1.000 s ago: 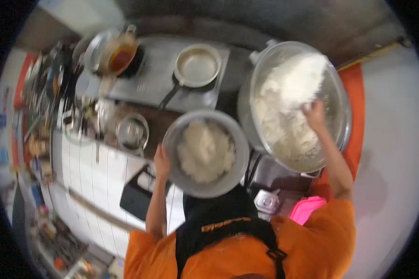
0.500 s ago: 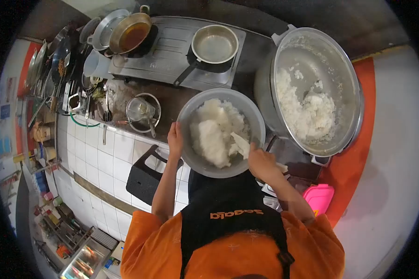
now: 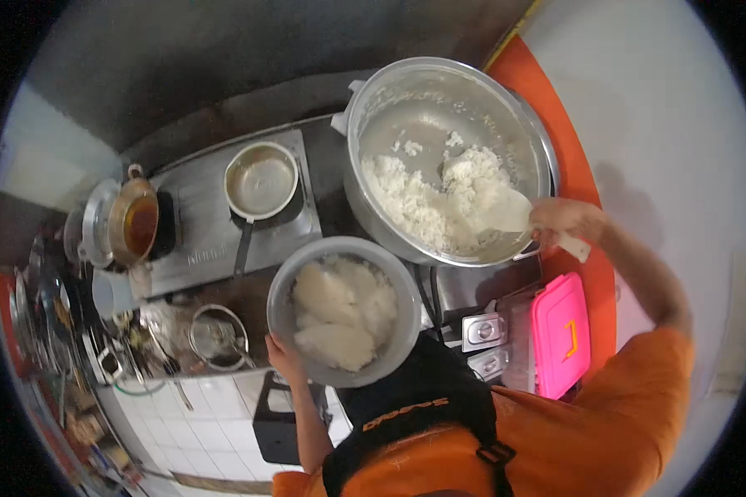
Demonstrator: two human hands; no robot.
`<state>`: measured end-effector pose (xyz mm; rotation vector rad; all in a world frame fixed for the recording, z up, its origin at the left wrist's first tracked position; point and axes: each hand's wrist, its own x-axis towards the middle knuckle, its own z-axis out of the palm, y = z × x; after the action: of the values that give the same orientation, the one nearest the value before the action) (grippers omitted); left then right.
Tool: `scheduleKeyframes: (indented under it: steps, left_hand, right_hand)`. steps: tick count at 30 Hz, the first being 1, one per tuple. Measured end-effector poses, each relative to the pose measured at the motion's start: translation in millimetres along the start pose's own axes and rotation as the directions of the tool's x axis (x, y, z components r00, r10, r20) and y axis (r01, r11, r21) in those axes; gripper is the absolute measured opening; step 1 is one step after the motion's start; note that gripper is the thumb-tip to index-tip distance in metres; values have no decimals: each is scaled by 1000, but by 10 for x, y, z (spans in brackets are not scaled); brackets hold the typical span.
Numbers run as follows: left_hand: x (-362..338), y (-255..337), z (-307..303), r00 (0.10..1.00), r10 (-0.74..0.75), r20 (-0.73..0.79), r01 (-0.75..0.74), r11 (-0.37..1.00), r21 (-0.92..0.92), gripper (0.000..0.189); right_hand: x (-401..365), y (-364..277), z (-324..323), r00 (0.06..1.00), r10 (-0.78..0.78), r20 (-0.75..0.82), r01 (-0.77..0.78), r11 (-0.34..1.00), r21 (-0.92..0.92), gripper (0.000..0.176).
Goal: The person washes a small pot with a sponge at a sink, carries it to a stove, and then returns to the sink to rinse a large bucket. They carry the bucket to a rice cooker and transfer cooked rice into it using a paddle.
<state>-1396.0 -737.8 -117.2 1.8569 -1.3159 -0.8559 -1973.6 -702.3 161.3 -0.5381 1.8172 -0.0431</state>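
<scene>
A round grey bowl (image 3: 406, 331) holding white rice (image 3: 340, 311) is gripped at its left rim by my left hand (image 3: 286, 362). My right hand (image 3: 568, 222) is closed around the handle of a white paddle (image 3: 506, 212) at the right rim of a large metal pot (image 3: 373, 219). The paddle's blade lies over the rice (image 3: 472, 186) inside the pot. More rice sticks to the pot's inner wall. Pot and bowl stand close together, the bowl nearer my body.
A stove (image 3: 199, 240) carries a small saucepan (image 3: 261, 182) and a pan of brown liquid (image 3: 133, 224). A metal container (image 3: 218, 335) stands below it. On the right are a pink lid (image 3: 560, 331) and small steel lids (image 3: 483, 331). A black stool (image 3: 278, 427) is below.
My right hand has moved with the paddle from the bowl to the pot on the right. The view has turned, and the bowl now appears lower and further left.
</scene>
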Motion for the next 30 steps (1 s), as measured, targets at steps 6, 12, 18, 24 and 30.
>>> scheduleKeyframes:
  steps: [6, 12, 18, 24, 30]
  left_hand:
    - [2, 133, 9, 999, -9, 31, 10, 1000, -11, 45]
    - [39, -12, 28, 998, 7, 58, -7, 1000, 15, 43]
    - [4, 38, 32, 999, 0, 37, 1, 1000, -16, 42]
    - [32, -112, 72, 999, -9, 53, 12, 999, -48, 40]
    - [5, -68, 61, 999, -21, 44, 23, 998, -54, 40]
  right_hand:
    - [2297, 1018, -628, 806, -318, 500, 589, 517, -621, 16]
    - [2764, 300, -468, 992, -84, 91, 88, -46, -995, 8]
    - [2635, -554, -459, 801, -504, -322, -75, 450, -890, 54]
    - [1250, -1159, -16, 812, -514, -277, 79, 567, -820, 49]
    - [2752, -236, -1140, 764, -522, -379, 70, 652, -755, 36]
